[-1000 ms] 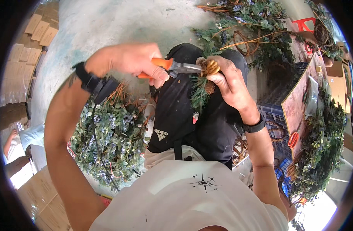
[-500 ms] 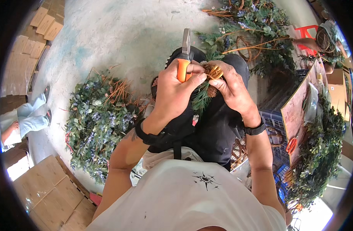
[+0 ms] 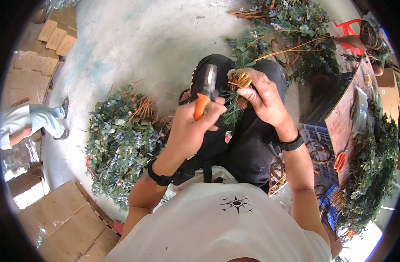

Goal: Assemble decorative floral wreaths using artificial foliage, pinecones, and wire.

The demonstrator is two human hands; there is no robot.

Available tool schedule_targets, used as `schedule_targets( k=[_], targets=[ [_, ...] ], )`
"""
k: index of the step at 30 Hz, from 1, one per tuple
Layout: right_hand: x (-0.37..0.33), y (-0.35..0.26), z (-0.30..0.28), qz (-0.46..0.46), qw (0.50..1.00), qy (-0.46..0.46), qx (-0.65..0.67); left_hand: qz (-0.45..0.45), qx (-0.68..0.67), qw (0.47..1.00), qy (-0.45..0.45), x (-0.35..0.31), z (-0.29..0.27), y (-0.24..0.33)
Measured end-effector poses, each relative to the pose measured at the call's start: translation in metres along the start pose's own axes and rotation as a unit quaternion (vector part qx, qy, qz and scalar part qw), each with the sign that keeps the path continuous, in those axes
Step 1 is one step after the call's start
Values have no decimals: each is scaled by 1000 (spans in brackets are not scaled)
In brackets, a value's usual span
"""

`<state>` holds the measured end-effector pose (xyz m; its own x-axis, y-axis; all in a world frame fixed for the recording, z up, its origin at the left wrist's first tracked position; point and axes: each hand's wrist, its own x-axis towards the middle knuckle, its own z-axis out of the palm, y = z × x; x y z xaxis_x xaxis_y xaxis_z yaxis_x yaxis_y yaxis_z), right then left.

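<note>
My left hand (image 3: pixel 192 126) is closed round the orange handles of a pair of pliers (image 3: pixel 201 106), their metal jaws pointing up and smeared by motion. Close by on the right, my right hand (image 3: pixel 269 105) pinches a green pine sprig (image 3: pixel 232 114) with brown pine cones (image 3: pixel 242 102) on it. At its thumb and fingers sits a shiny gold-brown ribbed piece (image 3: pixel 243 81); its exact kind is unclear. The pliers are apart from the sprig, which hangs over my dark-trousered knees (image 3: pixel 248 144).
Heaps of leafy, blue-flowered greenery (image 3: pixel 121 144) lie on the floor at left and far right. A board (image 3: pixel 335 126) on blue crates (image 3: pixel 315 135) holds red-handled scissors (image 3: pixel 339 161). Cardboard boxes (image 3: pixel 64 214) stand at left, where a person (image 3: pixel 38 120) is partly visible.
My left hand has drawn away from the sprig, down and left, with the pliers now wrapped in its fingers. The right hand stays nearly in place.
</note>
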<state>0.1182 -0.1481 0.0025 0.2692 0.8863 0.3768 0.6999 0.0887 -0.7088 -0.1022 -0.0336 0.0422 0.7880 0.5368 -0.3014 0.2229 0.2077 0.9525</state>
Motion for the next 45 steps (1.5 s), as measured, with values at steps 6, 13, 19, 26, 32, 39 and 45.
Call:
schedule_targets(
  k=[6, 13, 19, 26, 32, 39, 45],
  targets=[
    [0, -2, 8, 11, 1000, 20, 3, -38, -21, 998, -52, -8, 12, -2],
    [-2, -7, 6, 17, 1000, 26, 5, -16, 82, 996, -15, -4, 27, 4],
    [-2, -3, 10, 18, 1000, 20, -11, 9, 144, 990, -4, -2, 30, 3],
    [-1, -7, 6, 27, 1000, 14, 7, 16, 126, 992, -23, -3, 23, 10],
    [-1, -8, 8, 21, 999, 28, -14, 43, 155, 987, -15, -5, 29, 18],
    [-1, -8, 10, 24, 999, 30, -18, 6, 154, 987, -37, 0, 22, 10],
    [-1, -9, 9, 16, 999, 41, -23, 5, 228, 973, -20, -3, 26, 19]
  ],
)
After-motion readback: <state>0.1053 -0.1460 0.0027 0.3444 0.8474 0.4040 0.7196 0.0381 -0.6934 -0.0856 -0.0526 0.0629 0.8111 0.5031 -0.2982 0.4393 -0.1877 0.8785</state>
